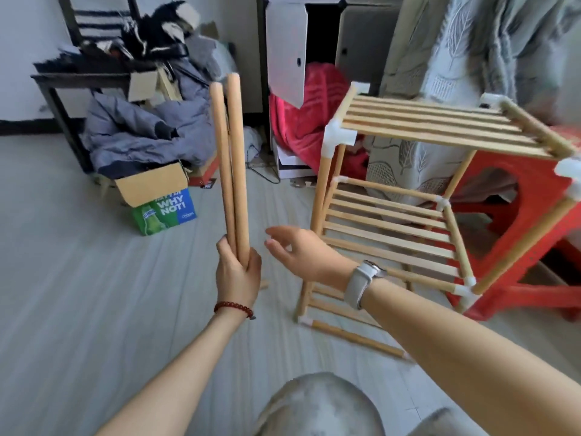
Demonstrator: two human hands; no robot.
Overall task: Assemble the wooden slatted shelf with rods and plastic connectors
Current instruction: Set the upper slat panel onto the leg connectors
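My left hand [237, 272] grips two wooden rods [232, 158] by their lower ends and holds them upright in front of me. My right hand [298, 250] hovers just to their right, fingers relaxed and spread, holding nothing. A watch sits on that wrist. To the right stands the partly built slatted shelf [408, 196], with wooden slat tiers and upright rods joined by white plastic connectors [338, 136]. It stands tilted on the floor. A loose-looking rod [358, 338] with a white connector at its left end lies along the shelf's front bottom.
A red plastic stool [534, 234] stands right behind the shelf. A green and blue cardboard box [160, 202], a pile of clothes and a dark table are at the back left. A white cabinet with a red blanket is at the back. My knee [317, 407] is at the bottom.
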